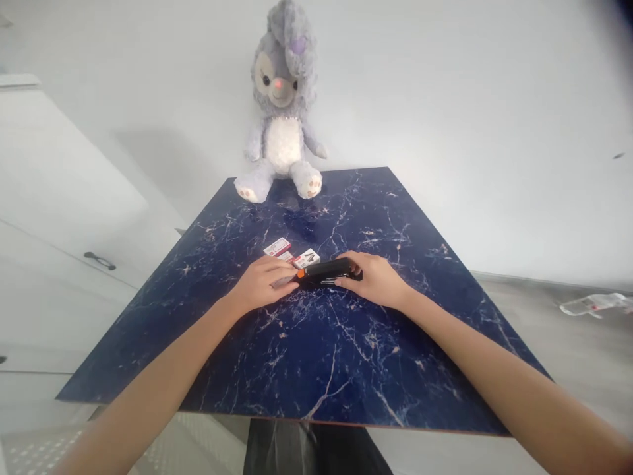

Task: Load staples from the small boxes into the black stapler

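A black stapler (327, 270) with an orange tip lies on its side on the dark blue marbled tabletop (321, 356). My right hand (376, 280) grips its right end, thumb underneath. My left hand (262, 284) rests at the stapler's left, orange end, fingers touching a metal part that sticks out there. Just behind the stapler lie two small white and red staple boxes (277, 247), (307, 258).
A grey and white plush rabbit (283, 105) sits at the table's far edge against the white wall. White cabinets with a dark handle (99, 260) stand to the left. A clear plastic item (596, 303) lies on the floor at the right.
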The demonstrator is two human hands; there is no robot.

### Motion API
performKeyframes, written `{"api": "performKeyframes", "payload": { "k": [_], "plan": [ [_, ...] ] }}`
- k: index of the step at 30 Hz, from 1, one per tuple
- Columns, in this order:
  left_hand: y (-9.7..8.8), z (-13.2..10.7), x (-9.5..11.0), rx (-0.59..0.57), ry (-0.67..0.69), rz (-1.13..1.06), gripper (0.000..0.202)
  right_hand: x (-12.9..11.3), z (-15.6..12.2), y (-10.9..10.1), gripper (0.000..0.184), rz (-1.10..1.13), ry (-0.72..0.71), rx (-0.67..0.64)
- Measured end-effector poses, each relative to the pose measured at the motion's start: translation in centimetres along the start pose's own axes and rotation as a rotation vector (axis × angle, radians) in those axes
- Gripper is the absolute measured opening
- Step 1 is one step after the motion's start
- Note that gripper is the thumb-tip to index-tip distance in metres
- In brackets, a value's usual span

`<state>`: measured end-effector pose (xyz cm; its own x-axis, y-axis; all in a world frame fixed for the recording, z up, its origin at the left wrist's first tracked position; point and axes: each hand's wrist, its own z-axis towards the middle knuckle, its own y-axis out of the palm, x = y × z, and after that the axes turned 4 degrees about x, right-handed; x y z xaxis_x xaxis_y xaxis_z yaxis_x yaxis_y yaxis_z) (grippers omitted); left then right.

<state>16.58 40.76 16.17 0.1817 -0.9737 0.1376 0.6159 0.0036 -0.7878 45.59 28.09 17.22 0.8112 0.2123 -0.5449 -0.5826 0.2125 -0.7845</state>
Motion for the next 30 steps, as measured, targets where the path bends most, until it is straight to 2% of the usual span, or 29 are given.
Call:
{"api": "performKeyframes", "payload": {
  "k": [3, 7, 13, 16, 20, 22, 25, 27, 30],
  "plan": [
    [0.4, 0.0, 0.2, 0.035, 0.029, 0.018, 0.024, 0.2, -0.3, -0.6, 0.043, 0.056, 0.051, -0.018],
    [0.5, 0.7, 0.6, 0.051, 0.053, 0.001, 0.024, 0.5, -0.4, -0.8, 0.045, 0.086, 0.083, -0.032],
    [0.2, 0.9, 0.4, 0.018, 0.062, -0.041, 0.02, 0.7, -0.2, -1.5, 0.047, 0.116, 0.081, -0.055],
    [-0.5, 0.8, 0.1, -0.008, -0.034, -0.062, 0.023, 1.7, -0.3, -3.5, 0.047, 0.099, 0.064, -0.159],
    [-2.2, 0.7, -0.5, -0.162, -0.249, 0.004, 0.049, 4.4, -0.8, -6.8, 0.046, 0.083, 0.078, -0.239],
    [-2.9, 0.6, -0.8, -0.251, -0.286, 0.041, 0.055, 5.5, -1.0, -7.6, 0.04, 0.116, 0.115, -0.18],
    [-3.2, 0.8, -0.9, -0.293, -0.268, 0.089, 0.04, 6.0, -1.1, -7.4, 0.032, 0.113, 0.182, -0.011],
    [-3.1, 1.0, -0.7, -0.273, -0.286, 0.129, 0.034, 5.3, -1.1, -6.7, 0.03, 0.098, 0.201, 0.05],
    [-2.8, 1.1, -0.4, -0.259, -0.323, 0.119, 0.037, 3.5, -1.1, -5.8, 0.03, 0.178, 0.2, 0.082]
  ]
}}
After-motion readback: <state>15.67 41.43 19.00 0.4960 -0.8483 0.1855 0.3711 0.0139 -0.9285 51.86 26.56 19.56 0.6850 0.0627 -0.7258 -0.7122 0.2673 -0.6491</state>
